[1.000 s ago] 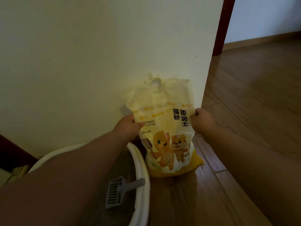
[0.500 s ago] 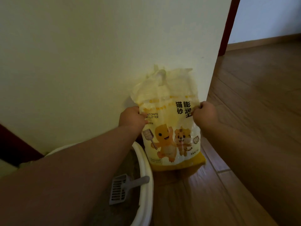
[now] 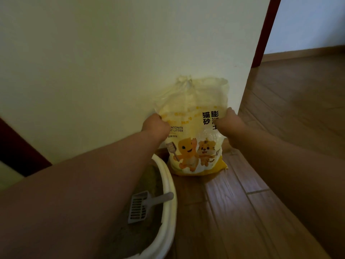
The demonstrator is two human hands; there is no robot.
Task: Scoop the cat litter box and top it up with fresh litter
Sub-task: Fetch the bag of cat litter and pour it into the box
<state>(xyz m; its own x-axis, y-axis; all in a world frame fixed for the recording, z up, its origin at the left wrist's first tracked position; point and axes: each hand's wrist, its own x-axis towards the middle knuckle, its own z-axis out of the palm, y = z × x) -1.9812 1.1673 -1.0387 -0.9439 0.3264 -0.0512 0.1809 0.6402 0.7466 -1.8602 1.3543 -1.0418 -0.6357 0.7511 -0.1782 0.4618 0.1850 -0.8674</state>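
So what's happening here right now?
A person grips a yellow litter bag by its two sides, left hand and right hand, against the wall. Whether its base touches the floor is unclear. The litter box sits left of it, with the scoop lying inside.

The scene is dim and yellowish. The brightest patch is the pale blue wall (image 3: 308,23) at 1 o'clock, so light seems to come from the room beyond. The near wall (image 3: 112,53) is evenly lit, fading darker toward 9 o'clock. Both forearms sit in deep shadow at 7 and 4 o'clock and look soft, nearly featureless. The floor (image 3: 291,101) carries a faint sheen at 3 o'clock. The bag (image 3: 194,146) is sharpest; its print is readable, though its top blends into the wall. Straight edges bow outward toward the corners, a wide-angle effect.
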